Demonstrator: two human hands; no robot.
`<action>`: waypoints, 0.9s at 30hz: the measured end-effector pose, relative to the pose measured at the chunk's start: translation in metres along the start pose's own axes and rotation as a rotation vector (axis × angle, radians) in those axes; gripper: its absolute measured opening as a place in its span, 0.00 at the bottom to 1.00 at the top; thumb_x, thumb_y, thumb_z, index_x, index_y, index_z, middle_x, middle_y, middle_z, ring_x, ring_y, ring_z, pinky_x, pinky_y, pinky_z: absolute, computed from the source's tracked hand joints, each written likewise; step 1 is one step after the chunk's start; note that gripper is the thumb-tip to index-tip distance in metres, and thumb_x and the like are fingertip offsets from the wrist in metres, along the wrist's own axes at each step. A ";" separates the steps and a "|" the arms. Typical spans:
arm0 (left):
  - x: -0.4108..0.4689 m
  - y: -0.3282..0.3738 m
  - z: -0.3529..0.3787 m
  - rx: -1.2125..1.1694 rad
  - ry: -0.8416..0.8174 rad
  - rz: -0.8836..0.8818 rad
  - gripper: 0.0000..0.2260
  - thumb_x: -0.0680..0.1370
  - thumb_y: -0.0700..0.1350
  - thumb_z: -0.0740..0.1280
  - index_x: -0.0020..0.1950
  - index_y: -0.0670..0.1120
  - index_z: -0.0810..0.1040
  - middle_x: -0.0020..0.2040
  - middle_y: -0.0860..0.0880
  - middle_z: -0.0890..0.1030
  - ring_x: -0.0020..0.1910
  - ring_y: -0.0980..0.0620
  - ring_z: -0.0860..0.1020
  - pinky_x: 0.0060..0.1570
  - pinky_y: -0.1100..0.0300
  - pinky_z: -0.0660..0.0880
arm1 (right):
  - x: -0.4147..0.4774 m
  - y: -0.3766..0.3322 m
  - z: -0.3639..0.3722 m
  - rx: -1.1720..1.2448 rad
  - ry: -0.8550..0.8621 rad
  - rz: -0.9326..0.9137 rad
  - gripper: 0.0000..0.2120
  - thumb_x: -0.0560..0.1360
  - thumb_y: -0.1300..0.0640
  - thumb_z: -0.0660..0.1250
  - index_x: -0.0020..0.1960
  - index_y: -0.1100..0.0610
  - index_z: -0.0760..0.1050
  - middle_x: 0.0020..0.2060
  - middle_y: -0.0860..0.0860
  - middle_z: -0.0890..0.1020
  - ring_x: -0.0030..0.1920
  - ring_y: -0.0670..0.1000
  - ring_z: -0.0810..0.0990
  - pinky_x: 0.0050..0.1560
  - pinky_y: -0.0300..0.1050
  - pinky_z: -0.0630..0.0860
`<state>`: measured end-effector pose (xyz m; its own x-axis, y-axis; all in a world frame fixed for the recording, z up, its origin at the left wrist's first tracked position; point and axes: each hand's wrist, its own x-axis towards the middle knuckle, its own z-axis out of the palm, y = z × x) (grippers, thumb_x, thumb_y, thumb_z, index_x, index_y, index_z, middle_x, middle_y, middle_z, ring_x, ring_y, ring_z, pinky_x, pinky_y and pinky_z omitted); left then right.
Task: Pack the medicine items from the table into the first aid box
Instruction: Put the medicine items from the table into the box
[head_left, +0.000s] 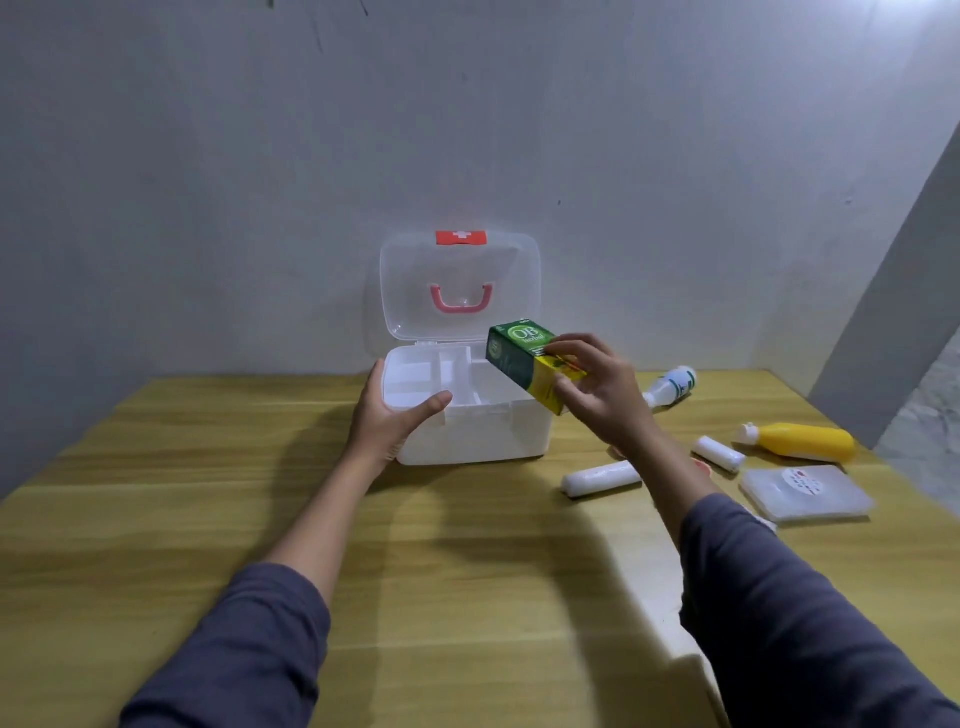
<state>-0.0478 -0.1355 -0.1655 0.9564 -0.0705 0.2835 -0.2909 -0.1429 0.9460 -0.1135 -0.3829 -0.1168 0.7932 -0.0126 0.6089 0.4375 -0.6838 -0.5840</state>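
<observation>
A white first aid box (493, 434) stands on the wooden table with its clear lid (460, 286) raised; a divided white tray shows inside. My left hand (387, 415) grips the box's front left corner, thumb over the rim. A green and yellow medicine carton (524, 361) is tilted above the box's right side, held in my right hand (597, 389). Right of the box lie a white bottle (670, 387), a yellow bottle (802, 441), two white gauze rolls (602, 478) (719, 453) and a flat clear packet (808, 491).
The table (208, 493) meets a grey wall directly behind the box. A wall corner stands at the far right, past the table's right edge. A small red item peeks out beside my right forearm.
</observation>
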 end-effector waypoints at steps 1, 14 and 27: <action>-0.001 0.001 0.000 -0.001 0.000 0.000 0.39 0.59 0.63 0.78 0.66 0.53 0.73 0.62 0.52 0.79 0.63 0.50 0.77 0.65 0.45 0.74 | 0.006 -0.001 0.001 -0.037 -0.046 0.004 0.19 0.69 0.49 0.63 0.56 0.57 0.77 0.56 0.54 0.76 0.55 0.51 0.75 0.52 0.52 0.80; 0.004 -0.004 -0.002 0.010 -0.027 0.025 0.39 0.60 0.62 0.78 0.67 0.52 0.73 0.63 0.53 0.79 0.64 0.51 0.77 0.66 0.46 0.73 | 0.053 0.003 -0.001 -0.136 -0.457 0.208 0.24 0.69 0.54 0.72 0.63 0.53 0.71 0.59 0.56 0.74 0.55 0.56 0.77 0.55 0.54 0.79; 0.007 -0.008 -0.001 -0.026 -0.047 0.042 0.42 0.60 0.60 0.77 0.71 0.51 0.70 0.67 0.54 0.76 0.68 0.55 0.73 0.67 0.56 0.71 | 0.089 0.015 0.044 -0.440 -0.639 0.144 0.31 0.65 0.47 0.74 0.65 0.53 0.68 0.57 0.53 0.73 0.52 0.51 0.70 0.50 0.42 0.72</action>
<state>-0.0385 -0.1334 -0.1709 0.9410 -0.1221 0.3158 -0.3293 -0.1135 0.9374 -0.0180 -0.3625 -0.0952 0.9775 0.2073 0.0386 0.2096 -0.9351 -0.2859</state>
